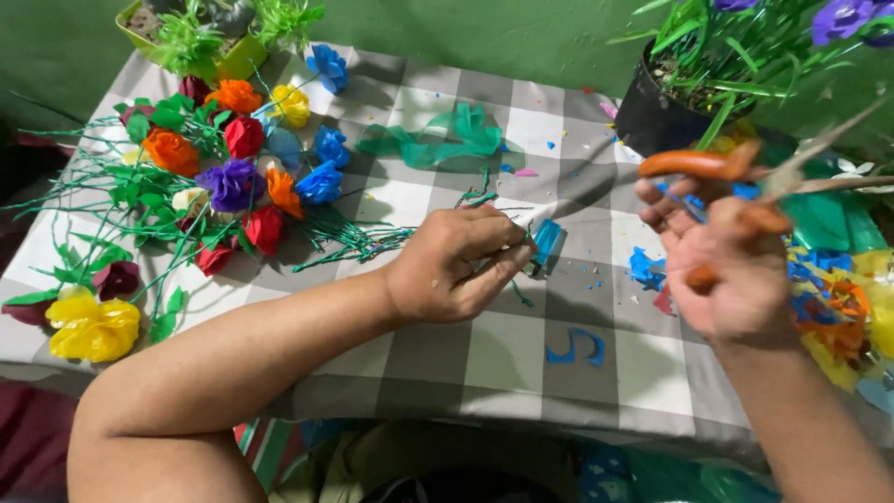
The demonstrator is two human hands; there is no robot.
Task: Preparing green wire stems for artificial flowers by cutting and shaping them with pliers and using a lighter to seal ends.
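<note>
Left hand point(456, 265) pinching small blue paper strip point(546, 244) above checked tabletop point(484, 363); right hand point(731, 270) gripping orange-handled scissors point(745, 172) beside strip. Trimming step likely; next needing blades aligned on strip.
</note>
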